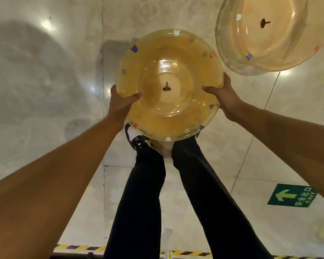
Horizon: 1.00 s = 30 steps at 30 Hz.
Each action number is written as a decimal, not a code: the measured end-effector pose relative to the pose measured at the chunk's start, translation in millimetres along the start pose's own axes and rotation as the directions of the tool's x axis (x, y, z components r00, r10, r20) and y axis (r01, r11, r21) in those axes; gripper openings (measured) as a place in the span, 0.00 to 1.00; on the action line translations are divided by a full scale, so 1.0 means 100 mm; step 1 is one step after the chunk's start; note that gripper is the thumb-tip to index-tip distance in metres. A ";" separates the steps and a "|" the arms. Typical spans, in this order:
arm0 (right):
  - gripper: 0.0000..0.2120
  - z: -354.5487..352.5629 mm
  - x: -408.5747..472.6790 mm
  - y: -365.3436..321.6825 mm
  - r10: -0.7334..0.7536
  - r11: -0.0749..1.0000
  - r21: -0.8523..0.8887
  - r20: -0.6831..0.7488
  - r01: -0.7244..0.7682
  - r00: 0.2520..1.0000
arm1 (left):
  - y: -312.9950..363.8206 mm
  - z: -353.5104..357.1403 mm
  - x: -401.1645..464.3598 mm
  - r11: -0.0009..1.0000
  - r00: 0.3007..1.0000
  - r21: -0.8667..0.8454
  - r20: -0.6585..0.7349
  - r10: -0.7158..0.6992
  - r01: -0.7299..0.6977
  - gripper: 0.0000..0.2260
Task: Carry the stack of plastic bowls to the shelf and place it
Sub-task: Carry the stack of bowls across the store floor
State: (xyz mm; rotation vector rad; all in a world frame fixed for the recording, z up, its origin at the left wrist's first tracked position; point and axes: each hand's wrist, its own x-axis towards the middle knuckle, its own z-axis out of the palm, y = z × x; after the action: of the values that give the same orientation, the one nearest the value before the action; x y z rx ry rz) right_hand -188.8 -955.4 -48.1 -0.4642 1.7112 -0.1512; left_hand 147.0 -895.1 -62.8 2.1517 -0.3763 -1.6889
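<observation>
A stack of translucent amber plastic bowls [169, 85] hangs in front of me above my feet, its rims dotted with small purple, orange and white tabs. My left hand [121, 101] grips the left rim, thumb inside the top bowl. On the right rim sits my right hand [223, 96], thumb also over the edge. Both arms are stretched out. No shelf is in view.
A second stack of similar clear bowls [266, 32] stands on the marble floor at the upper right. A green exit arrow sticker [292, 195] lies on the floor at the right. Yellow-black hazard tape [79, 247] runs along the bottom edge. My legs in dark trousers are below the bowls.
</observation>
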 end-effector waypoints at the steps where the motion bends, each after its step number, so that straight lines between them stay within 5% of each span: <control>1: 0.50 0.00 0.08 0.03 -0.002 1.000 0.006 0.001 0.002 1.000 | -0.10 0.02 0.16 1.000 1.000 0.004 -0.001 0.001 -0.001 0.53; 4: 0.51 0.04 0.27 0.12 -0.035 0.999 0.018 0.013 0.034 0.999 | -0.09 0.07 0.34 1.000 0.999 0.017 -0.029 -0.025 0.025 0.50; 9: 0.47 0.12 0.43 0.25 -0.095 0.994 0.056 -0.026 0.097 0.995 | 0.09 0.24 0.28 0.997 0.992 0.002 -0.102 -0.079 0.080 0.33; 17: 0.42 -0.12 -0.01 0.17 -0.050 0.989 0.134 -0.070 0.059 0.996 | 0.36 0.25 -0.12 0.995 0.995 0.085 -0.085 -0.045 0.052 0.32; 26: 0.41 -1.29 -1.79 -0.46 -0.023 0.948 0.310 -0.149 0.069 0.989 | 1.88 0.65 -1.82 0.963 0.998 0.261 0.035 0.053 -0.061 0.35; 30: 0.41 -1.98 -2.45 -0.85 -0.017 0.920 0.380 -0.206 0.096 0.978 | 2.72 1.07 -2.54 0.941 0.984 0.308 0.147 0.100 -0.142 0.20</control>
State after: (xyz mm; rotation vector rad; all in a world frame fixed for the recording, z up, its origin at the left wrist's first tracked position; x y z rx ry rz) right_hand -331.4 -968.8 245.6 -0.2060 1.8063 -0.5869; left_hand -12.1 -1041.8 258.4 2.1857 -0.8539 -1.8027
